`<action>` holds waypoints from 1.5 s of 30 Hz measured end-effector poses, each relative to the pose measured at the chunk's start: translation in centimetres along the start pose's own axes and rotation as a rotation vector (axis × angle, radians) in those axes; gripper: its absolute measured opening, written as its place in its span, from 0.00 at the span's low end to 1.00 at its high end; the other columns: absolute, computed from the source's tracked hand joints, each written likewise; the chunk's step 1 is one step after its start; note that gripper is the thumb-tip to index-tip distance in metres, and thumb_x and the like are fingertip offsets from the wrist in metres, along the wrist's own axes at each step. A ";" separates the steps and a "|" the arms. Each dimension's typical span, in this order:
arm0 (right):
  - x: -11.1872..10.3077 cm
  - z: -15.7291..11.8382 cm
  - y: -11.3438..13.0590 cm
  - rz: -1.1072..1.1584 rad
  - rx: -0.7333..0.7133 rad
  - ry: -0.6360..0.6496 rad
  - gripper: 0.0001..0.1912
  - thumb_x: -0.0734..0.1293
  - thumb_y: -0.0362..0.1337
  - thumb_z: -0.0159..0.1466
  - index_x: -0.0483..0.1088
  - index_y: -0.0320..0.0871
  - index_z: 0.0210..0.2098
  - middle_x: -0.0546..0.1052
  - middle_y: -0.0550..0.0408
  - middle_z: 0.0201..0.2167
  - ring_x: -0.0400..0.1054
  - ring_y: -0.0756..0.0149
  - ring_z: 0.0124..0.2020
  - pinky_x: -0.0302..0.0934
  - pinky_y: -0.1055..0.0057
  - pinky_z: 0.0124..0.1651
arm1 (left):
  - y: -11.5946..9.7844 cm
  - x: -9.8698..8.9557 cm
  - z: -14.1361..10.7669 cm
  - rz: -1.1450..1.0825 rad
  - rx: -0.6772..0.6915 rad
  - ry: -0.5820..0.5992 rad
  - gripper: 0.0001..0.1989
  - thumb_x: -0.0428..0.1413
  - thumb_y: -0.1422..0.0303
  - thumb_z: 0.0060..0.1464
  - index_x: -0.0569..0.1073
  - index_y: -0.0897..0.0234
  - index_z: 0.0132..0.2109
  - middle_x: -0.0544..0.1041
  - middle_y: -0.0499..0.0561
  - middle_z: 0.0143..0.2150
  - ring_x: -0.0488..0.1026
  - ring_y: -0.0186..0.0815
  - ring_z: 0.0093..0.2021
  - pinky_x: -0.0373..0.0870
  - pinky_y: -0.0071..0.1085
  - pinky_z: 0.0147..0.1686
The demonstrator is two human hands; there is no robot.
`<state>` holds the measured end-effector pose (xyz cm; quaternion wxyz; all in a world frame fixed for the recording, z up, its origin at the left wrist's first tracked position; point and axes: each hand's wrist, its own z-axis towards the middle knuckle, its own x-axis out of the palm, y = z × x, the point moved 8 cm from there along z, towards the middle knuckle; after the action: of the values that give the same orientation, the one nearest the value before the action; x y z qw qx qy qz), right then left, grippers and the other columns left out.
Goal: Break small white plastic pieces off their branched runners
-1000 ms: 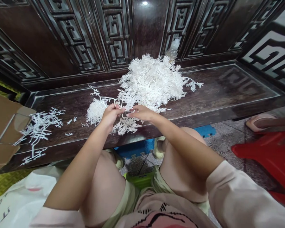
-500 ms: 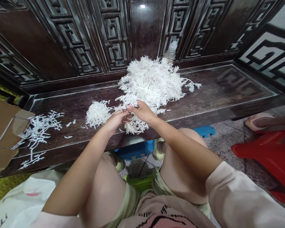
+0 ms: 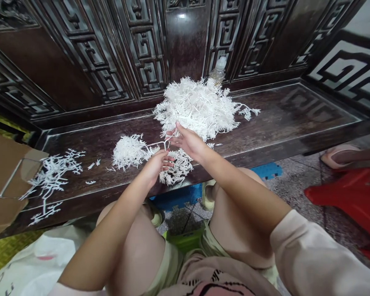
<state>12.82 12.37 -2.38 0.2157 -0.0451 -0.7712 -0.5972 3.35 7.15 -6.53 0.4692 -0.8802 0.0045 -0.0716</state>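
Note:
A large heap of white branching plastic sprigs [image 3: 197, 107] lies on the dark wooden bench top [image 3: 265, 119]. My right hand [image 3: 187, 142] is spread against the heap's near edge, with its fingers apart beside a thin white stem. My left hand [image 3: 156, 166] is lower, with its fingers curled over a white sprig [image 3: 180, 169]. That sprig's stem seems to join a smaller white cluster [image 3: 129, 153] to the left. The hands partly hide the sprigs beneath them.
Loose white sprig pieces [image 3: 52, 172] lie at the bench's left end beside a brown cardboard sheet [image 3: 6, 176]. A plastic bottle [image 3: 218, 72] stands behind the heap against the carved dark wood panels [image 3: 148, 53]. A red plastic stool [image 3: 345, 201] stands on the right.
My right hand has moved up and away from my left, onto the heap's edge. My left hand has dropped lower over the sprig, and the small cluster now sits a little further from the heap.

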 end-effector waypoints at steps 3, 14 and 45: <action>0.1 0.1 -0.5 0.036 0.049 0.011 0.15 0.63 0.48 0.52 0.62 0.42 0.29 0.69 0.54 0.30 0.64 0.69 0.33 0.59 0.68 0.40 | 0.0 0.0 0.0 0.047 0.042 -0.020 0.13 0.49 0.63 0.47 0.65 0.63 0.41 0.70 0.47 0.28 0.66 0.27 0.23 0.56 0.24 0.25; 0.7 -0.6 1.0 0.099 0.012 0.104 0.09 0.61 0.26 0.50 0.61 0.40 0.32 0.69 0.49 0.43 0.63 0.66 0.46 0.58 0.65 0.46 | -0.2 0.1 0.2 0.088 0.126 0.036 0.13 0.50 0.62 0.46 0.69 0.66 0.36 0.67 0.47 0.25 0.65 0.27 0.23 0.56 0.24 0.24; -2.8 0.7 0.4 -0.571 -0.127 -0.195 0.12 0.65 0.43 0.52 0.60 0.42 0.22 0.68 0.58 0.15 0.62 0.72 0.16 0.54 0.73 0.23 | -3.9 -4.5 -2.0 0.424 0.380 -0.356 0.09 0.45 0.70 0.42 0.66 0.64 0.20 0.69 0.49 0.22 0.65 0.33 0.26 0.60 0.29 0.30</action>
<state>15.26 13.72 -3.19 -0.0394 0.1029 -0.7310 -0.6734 -1.60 8.03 -2.76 0.6228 -0.7551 0.0922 0.1829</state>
